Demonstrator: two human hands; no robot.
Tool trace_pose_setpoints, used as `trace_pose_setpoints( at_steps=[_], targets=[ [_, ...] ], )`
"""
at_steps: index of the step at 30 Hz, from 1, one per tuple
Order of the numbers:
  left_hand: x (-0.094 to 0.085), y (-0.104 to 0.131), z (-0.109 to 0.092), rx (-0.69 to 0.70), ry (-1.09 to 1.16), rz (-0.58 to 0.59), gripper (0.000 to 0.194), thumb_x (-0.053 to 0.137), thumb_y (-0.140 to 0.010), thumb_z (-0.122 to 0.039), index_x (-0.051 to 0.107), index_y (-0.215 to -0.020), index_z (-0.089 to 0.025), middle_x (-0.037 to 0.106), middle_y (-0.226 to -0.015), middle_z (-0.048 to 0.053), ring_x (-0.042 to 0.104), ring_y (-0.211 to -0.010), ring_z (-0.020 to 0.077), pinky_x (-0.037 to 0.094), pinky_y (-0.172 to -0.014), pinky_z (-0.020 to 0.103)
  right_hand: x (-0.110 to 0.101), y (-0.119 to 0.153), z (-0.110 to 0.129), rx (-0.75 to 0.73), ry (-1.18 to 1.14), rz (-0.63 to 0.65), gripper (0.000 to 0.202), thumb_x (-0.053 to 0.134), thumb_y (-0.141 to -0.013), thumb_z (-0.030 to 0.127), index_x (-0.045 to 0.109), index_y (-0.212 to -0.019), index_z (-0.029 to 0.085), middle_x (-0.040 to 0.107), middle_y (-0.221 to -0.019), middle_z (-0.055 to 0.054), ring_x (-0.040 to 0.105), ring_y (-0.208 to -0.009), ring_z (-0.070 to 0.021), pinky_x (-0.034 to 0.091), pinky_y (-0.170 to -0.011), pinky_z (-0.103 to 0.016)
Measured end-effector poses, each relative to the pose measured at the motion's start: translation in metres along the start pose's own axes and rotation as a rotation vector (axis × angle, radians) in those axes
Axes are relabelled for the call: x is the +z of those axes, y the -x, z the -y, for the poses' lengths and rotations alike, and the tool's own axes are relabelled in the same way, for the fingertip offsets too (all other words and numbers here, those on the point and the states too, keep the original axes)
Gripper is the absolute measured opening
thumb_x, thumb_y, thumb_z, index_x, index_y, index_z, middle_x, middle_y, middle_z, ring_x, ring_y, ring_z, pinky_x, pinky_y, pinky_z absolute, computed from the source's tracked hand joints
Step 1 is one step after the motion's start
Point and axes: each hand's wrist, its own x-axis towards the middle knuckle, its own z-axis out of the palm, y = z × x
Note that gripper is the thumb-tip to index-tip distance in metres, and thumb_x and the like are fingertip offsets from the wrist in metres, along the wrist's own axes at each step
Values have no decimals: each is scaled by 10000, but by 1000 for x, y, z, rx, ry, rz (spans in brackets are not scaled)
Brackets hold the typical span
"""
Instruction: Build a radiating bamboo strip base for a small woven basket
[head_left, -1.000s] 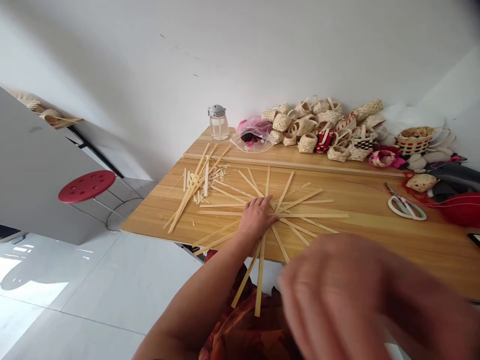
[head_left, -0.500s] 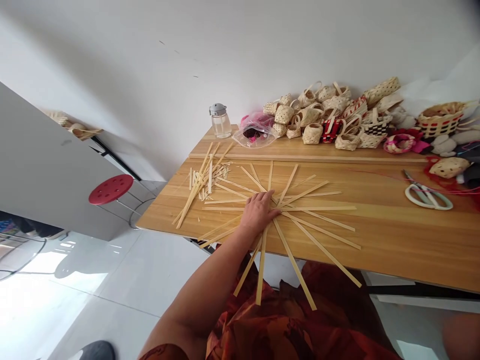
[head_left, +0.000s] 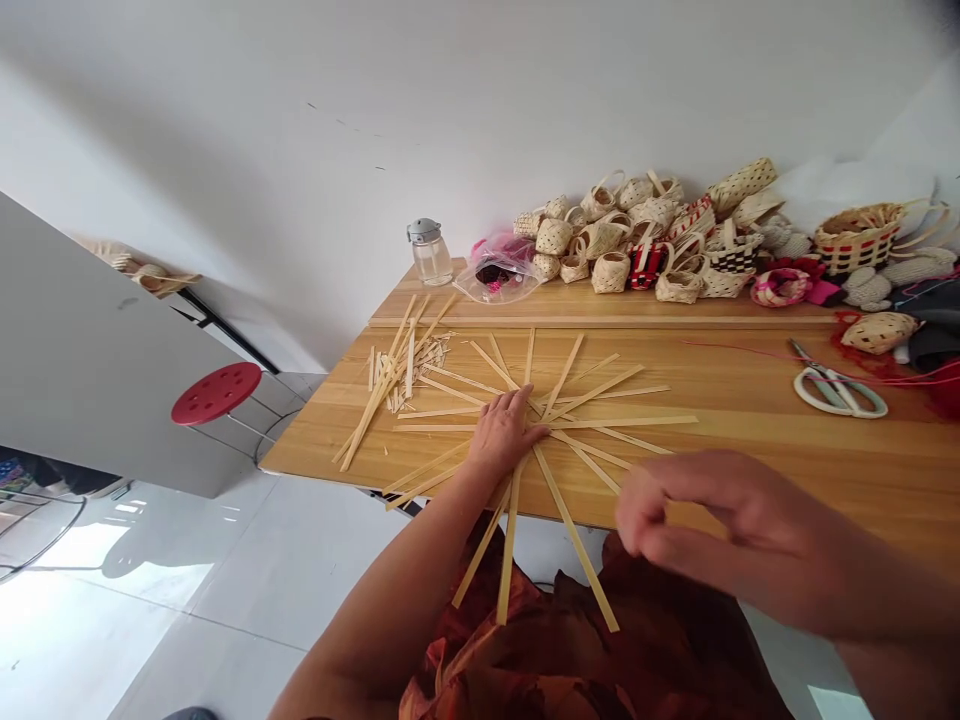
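Long pale flat strips [head_left: 574, 530] cross one another and fan out like a star on the wooden table, some reaching past its front edge. My left hand [head_left: 504, 432] lies flat over their crossing, fingers apart, pressing on them. The middle of the crossing is hidden under it. My right hand [head_left: 697, 510] hangs in front of the right-hand strips, blurred, with fingers curled and the thumb and fingertips close together. Whether anything is between those fingertips cannot be made out.
Loose strips [head_left: 375, 405] and short offcuts lie at the table's left. Behind stand a glass bottle [head_left: 433, 258], a plastic bag [head_left: 499, 280] and several small woven baskets [head_left: 611, 272]. White-handled scissors [head_left: 840, 392] lie at right. A red stool [head_left: 216, 393] stands left of the table [head_left: 750, 470].
My right hand has come in from the lower right and now covers part of the right-hand strips. My left hand stays on the crossing. The view has shifted slightly.
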Motion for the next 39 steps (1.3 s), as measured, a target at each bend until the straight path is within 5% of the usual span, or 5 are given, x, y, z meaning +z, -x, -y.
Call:
trace_pose_setpoints(
  at_steps=[5,15,25,39],
  targets=[
    [0,1,1,9,-15,-12,719,682,-890,-474,389,-1500,-230,579,-1425,103,515,-1327,273,385,-1120,430,4,-48,-49,135,22,-94,283,567,-952,438,677,-799,228,652,-731,-6,587,-699,-167,455,-635,-276],
    [0,1,1,20,-31,-6,623,672,-899,-484,464,-1444,-267,582,-1416,81,520,-1319,260,399,-1110,423,31,-54,-114,117,120,-311,204,572,-943,370,675,-828,235,673,-727,3,555,-610,-145,419,-567,-276],
    [1,-1,2,9,-22,-4,691,686,-888,-477,424,-1475,-223,597,-1388,101,535,-1293,279,413,-1100,431,45,-57,-133,28,139,-392,178,555,-965,315,700,-895,241,727,-855,-24,646,-764,-180,492,-737,-307],
    [4,-1,5,26,9,-27,654,709,-875,-451,442,-1434,-243,625,-1331,99,575,-1255,265,445,-1076,424,48,-55,-135,19,129,-429,172,566,-960,316,696,-877,239,717,-832,-14,628,-735,-167,477,-709,-292]
  ],
)
